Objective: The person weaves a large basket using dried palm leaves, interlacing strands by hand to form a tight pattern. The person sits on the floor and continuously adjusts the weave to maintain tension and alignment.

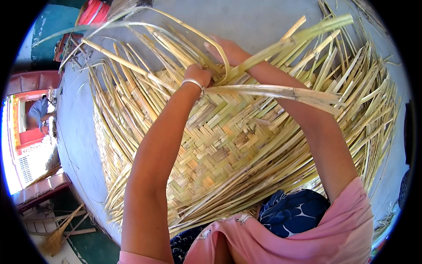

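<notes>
A woven mat (206, 163) of split cane strips lies spread out below me, its middle in a tight diagonal weave and its edges trailing long loose ends. My left hand (200, 75), a pale bangle at its wrist, is closed on cane strips near the far edge of the weave. A wide split strip (272, 91) runs rightward from beside that hand across my right forearm. Just beyond, my right hand (228, 50) reaches left with its fingers stretched out, partly behind a thin curved strip (223, 53). A thick green cane strip (303, 37) slants up to the right over my right wrist.
Loose strip ends (369, 97) fan out along the right side. Grey floor (74, 127) surrounds the mat. At lower left lies a straw broom (57, 237); a red container (94, 12) stands at upper left. A person in blue (38, 110) is beyond a doorway.
</notes>
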